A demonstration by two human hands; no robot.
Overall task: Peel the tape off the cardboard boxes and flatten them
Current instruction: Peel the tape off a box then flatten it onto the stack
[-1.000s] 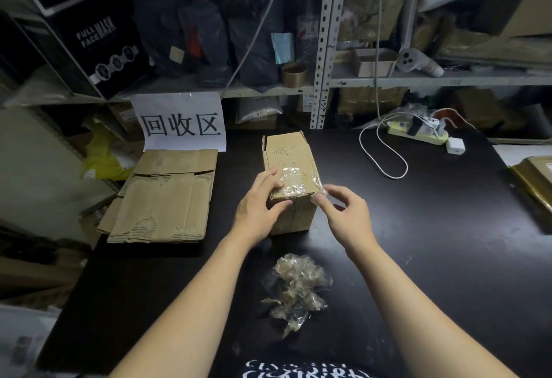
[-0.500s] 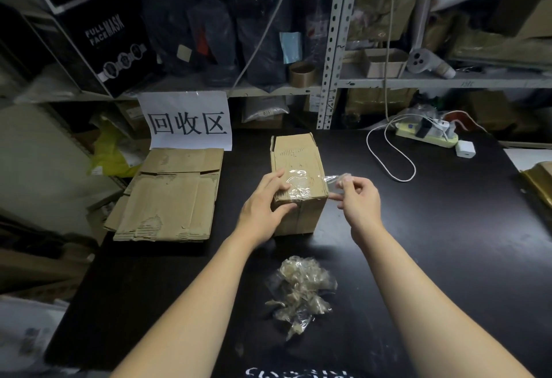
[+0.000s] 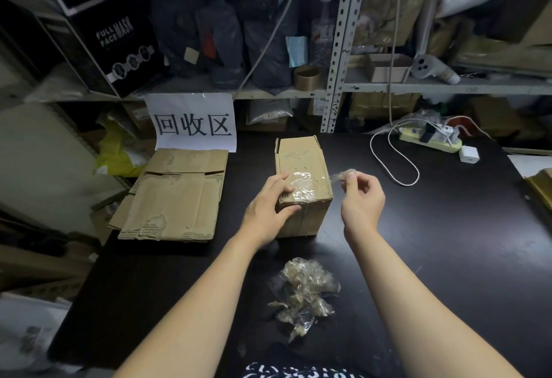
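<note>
Risk: tape [image 3: 301,185] tears. Right hand [image 3: 362,198] pinches its free end; left hand [image 3: 267,207] grips box [image 3: 301,165].

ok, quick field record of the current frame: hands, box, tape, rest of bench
left hand: grips near left top edge of cardboard box, fingers on top, thumb on front
right hand: pinches clear tape strip, stretched off box's right edge
cardboard box: upright on black table, tape partly stuck on top
tape pile: crumpled, on table nearer the person than the box
flattened cardboard: stacked left of box, apart from it
task state: box not flattened
</note>
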